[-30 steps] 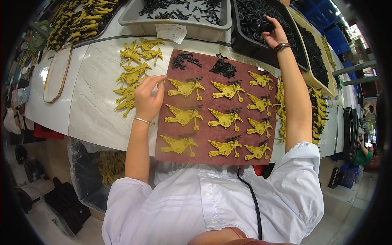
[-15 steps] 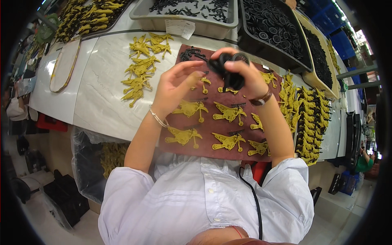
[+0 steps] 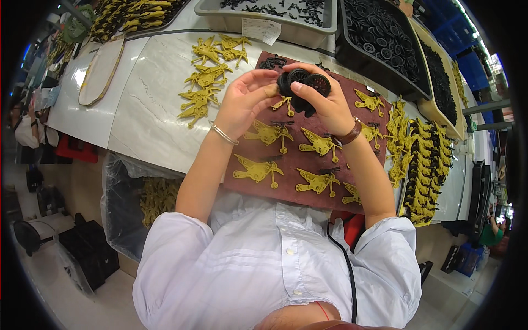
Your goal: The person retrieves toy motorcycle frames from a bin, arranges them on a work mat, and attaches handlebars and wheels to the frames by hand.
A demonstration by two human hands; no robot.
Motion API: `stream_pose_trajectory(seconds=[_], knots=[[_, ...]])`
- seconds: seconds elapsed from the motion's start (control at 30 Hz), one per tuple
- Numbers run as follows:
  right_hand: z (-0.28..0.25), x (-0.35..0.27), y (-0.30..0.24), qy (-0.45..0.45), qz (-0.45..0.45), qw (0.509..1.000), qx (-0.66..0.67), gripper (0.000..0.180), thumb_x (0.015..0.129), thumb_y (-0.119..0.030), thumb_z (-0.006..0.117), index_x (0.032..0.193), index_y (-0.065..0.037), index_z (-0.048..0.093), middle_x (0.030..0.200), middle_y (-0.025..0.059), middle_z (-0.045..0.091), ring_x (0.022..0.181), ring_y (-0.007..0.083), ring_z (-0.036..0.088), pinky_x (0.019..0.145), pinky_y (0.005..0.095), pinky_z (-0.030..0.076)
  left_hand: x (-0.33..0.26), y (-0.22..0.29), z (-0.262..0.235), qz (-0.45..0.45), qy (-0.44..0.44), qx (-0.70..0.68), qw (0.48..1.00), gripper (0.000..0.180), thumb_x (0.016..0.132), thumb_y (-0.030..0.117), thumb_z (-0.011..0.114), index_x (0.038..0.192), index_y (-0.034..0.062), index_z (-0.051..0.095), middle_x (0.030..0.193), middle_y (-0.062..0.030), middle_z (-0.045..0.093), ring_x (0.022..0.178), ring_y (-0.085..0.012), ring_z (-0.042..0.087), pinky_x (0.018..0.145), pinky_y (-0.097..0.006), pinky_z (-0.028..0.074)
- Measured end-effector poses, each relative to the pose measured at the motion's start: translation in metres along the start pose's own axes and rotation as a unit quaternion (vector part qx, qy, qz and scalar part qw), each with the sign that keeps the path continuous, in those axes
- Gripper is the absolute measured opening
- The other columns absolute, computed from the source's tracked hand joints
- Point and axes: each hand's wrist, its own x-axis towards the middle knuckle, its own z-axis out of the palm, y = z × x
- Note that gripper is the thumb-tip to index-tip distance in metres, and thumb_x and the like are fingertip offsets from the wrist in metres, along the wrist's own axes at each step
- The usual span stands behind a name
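Note:
Several black spoked toy wheels (image 3: 317,84) are bunched in my right hand (image 3: 330,104), its thumb pressed across them. My left hand (image 3: 245,102) meets the bunch from the left, thumb and fingertips closing on the edge of a wheel (image 3: 284,83). Below both hands, yellow plastic toy motorcycle bodies (image 3: 319,144) lie in rows on a dark red mat (image 3: 286,165). Slim black parts lie against some of them. A small heap of black parts (image 3: 272,62) sits at the mat's far edge, partly behind my fingers.
More yellow bodies (image 3: 206,77) lie left of the mat; black-and-yellow pieces (image 3: 426,170) are lined up at the right. At the back stand a grey tub (image 3: 300,37) of small black parts, a black crate (image 3: 344,52) of wheels and a cream tray (image 3: 426,102). A plastic-lined bin (image 3: 118,209) stands below left.
My left hand has come over to the wheels, its thumb and fingers drawing together at their edge. My right hand still holds the bunch, now turned so the spoked faces show. The whole view has shifted slightly.

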Motion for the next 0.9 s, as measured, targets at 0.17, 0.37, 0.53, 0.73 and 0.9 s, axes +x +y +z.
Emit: stream_pose_trajectory(seconds=[0.17, 0.37, 0.53, 0.73, 0.9], knots=[[0.007, 0.006, 0.012, 0.096, -0.060, 0.993, -0.044, 0.032, 0.089, -0.019, 0.063, 0.117, -0.004, 0.060, 0.099, 0.0023, 0.063, 0.079, 0.0059, 0.059, 0.067, 0.0206, 0.048, -0.001, 0.000, 0.001, 0.049, 0.060, 0.094, 0.993, 0.030, 0.083, 0.001, 0.067, 0.110, -0.0041, 0.055, 0.099, -0.0111, 0.065, 0.088, -0.0145, 0.065, 0.077, -0.027, 0.057], [0.004, 0.009, 0.028, 0.084, -0.043, 0.991, -0.090, 0.029, 0.086, -0.014, 0.068, 0.112, -0.003, 0.061, 0.101, 0.0035, 0.066, 0.092, 0.0109, 0.060, 0.084, 0.0281, 0.049, 0.001, -0.008, -0.009, 0.052, 0.088, 0.110, 0.989, 0.028, 0.081, 0.000, 0.067, 0.107, -0.0052, 0.056, 0.096, -0.0105, 0.064, 0.084, -0.0139, 0.065, 0.075, -0.026, 0.058], [0.003, 0.009, 0.041, 0.098, -0.060, 0.980, -0.161, 0.027, 0.086, -0.015, 0.068, 0.108, -0.003, 0.062, 0.100, 0.0039, 0.066, 0.090, 0.0104, 0.060, 0.081, 0.0277, 0.050, 0.001, -0.014, -0.020, 0.088, 0.120, 0.184, 0.972, 0.028, 0.079, 0.000, 0.068, 0.105, -0.0057, 0.058, 0.096, -0.0094, 0.064, 0.084, -0.0131, 0.065, 0.073, -0.025, 0.057], [-0.023, 0.002, 0.036, 0.105, -0.015, 0.987, -0.121, 0.024, 0.086, -0.014, 0.068, 0.106, -0.004, 0.062, 0.089, -0.0010, 0.063, 0.072, 0.0052, 0.057, 0.062, 0.0207, 0.046, -0.001, -0.002, -0.062, 0.019, 0.138, 0.311, 0.940, 0.021, 0.077, -0.001, 0.066, 0.097, -0.0044, 0.065, 0.089, -0.0096, 0.067, 0.077, -0.0123, 0.067, 0.069, -0.024, 0.056], [-0.040, -0.004, 0.048, 0.076, 0.011, 0.979, -0.189, 0.023, 0.085, -0.016, 0.067, 0.104, -0.005, 0.063, 0.086, -0.0010, 0.063, 0.067, 0.0043, 0.054, 0.057, 0.0197, 0.044, 0.003, -0.011, -0.074, -0.035, 0.137, 0.346, 0.927, 0.021, 0.076, -0.001, 0.065, 0.097, -0.0049, 0.065, 0.089, -0.0105, 0.068, 0.075, -0.0134, 0.068, 0.068, -0.024, 0.056]])
